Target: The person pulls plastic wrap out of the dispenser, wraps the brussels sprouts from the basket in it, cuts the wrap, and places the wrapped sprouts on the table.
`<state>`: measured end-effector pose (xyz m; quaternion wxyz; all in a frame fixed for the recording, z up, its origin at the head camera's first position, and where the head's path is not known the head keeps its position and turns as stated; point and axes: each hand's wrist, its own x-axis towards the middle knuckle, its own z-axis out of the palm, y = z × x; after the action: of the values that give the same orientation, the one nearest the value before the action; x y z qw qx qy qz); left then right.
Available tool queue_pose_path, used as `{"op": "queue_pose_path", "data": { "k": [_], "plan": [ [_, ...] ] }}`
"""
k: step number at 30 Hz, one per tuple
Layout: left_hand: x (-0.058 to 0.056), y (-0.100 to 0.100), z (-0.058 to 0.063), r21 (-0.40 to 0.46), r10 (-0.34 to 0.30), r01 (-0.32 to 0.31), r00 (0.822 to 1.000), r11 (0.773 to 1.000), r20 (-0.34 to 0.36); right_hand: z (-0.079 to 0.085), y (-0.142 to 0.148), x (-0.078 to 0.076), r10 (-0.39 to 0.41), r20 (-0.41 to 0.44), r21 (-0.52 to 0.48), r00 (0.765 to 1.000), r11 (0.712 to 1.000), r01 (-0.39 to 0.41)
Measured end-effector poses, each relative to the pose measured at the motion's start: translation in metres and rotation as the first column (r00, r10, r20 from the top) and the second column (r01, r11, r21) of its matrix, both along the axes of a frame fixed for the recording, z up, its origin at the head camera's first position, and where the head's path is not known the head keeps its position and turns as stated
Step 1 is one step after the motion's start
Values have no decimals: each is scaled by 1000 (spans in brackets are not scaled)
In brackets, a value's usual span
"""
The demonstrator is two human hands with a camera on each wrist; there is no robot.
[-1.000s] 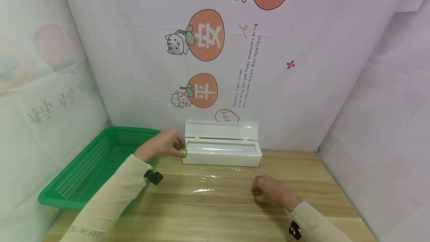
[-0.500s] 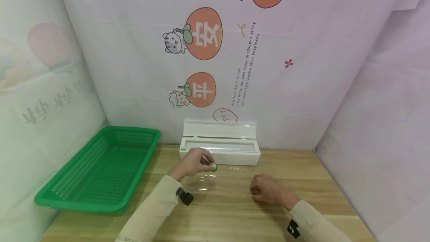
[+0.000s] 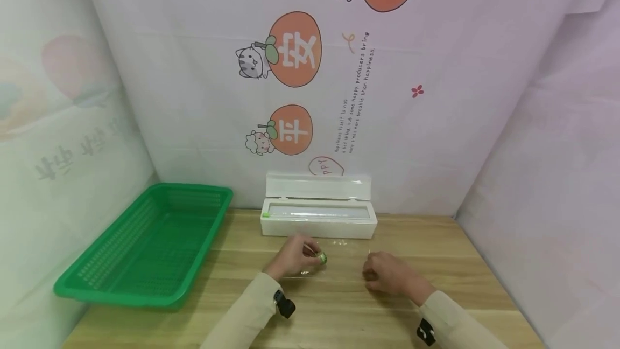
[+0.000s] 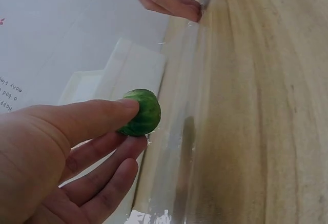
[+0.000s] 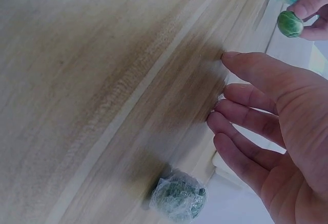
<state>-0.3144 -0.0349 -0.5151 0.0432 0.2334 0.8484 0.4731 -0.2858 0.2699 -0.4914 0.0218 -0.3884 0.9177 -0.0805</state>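
At the lower right of the head view, your right hand (image 3: 389, 272) bends its fingers loosely toward the table (image 3: 465, 273), thumb parted from the fingertips; they lie at the clear film (image 4: 189, 80), but whether they press on it cannot be told. Your wrist view also shows a wrapped sprout (image 5: 179, 198) at its bottom, just beside that hand. At the lower middle, your left hand (image 3: 295, 255) pinches the green sprout (image 3: 322, 258) between thumb and fingertips, leaving you an open gap between the hands. The table's right edge slants down at the lower right, with wood between it and your right hand. On the left, the green basket (image 3: 118, 299) limits sideways room. Farther back, the white box (image 3: 319, 226) stands lid-up at center, close against the printed backdrop (image 3: 411, 149).
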Motion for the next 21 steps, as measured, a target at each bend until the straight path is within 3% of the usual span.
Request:
{"op": "queue_pose_path", "data": {
  "k": [6, 13, 21],
  "plan": [
    [3, 2, -7, -1, 19, -19, 1000, 1000, -12, 1, -1, 2, 4, 6, 5, 1000, 1000, -4],
    [3, -3, -13, -68, 39, -41, 999, 997, -33, -4, -1, 1, 21, -7, 4, 1000, 1000, -21],
    [3, -16, -5, -202, 57, -72, 995, 977, -77, -4, 2, -1, 28, -17, -26, 999, 999, -28]
  ]
}}
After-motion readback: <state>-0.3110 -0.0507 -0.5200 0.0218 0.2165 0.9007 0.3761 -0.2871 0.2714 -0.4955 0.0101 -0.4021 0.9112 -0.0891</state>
